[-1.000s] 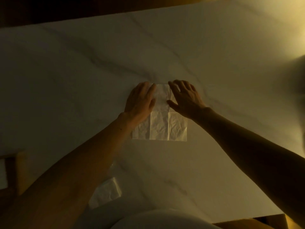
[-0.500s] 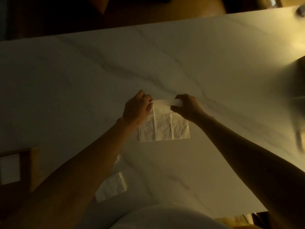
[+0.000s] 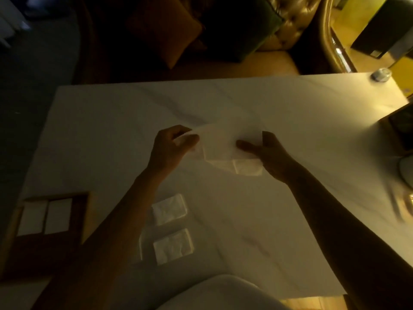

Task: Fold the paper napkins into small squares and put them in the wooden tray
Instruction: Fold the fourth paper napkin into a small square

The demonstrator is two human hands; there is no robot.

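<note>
- Across the middle of the marble-look table (image 3: pixel 290 121), pale and smooth with faint grey veins, a thin crinkled paper napkin (image 3: pixel 223 146) is lifted at its far edge.
- Left hand (image 3: pixel 172 148), at nine o'clock of the napkin, pinches the far left corner between thumb and fingertips.
- Right hand (image 3: pixel 270 153), at three o'clock, grips the far right corner, thumb up, forefinger stretched under the sheet.
- Napkin's raised part is blurred and translucent; its near strip lies flat on the table, creased into panels, just between the two wrists.
- Down at six o'clock from the hands, two folded napkin squares sit on the table: the nearer square (image 3: pixel 173 246) and the farther square (image 3: pixel 169 209), both wrinkled, slightly tilted, apart from each other.
- Over at eight o'clock, the wooden tray (image 3: pixel 80 211), dark with a raised rim, holds two white folded squares (image 3: pixel 44 217) side by side, touching.
- At two o'clock, by the table's far right corner, a small shiny round object (image 3: pixel 381 74), too blurred to identify.
- At twelve o'clock beyond the table, a tufted leather seat (image 3: pixel 297 21), glossy brown.
</note>
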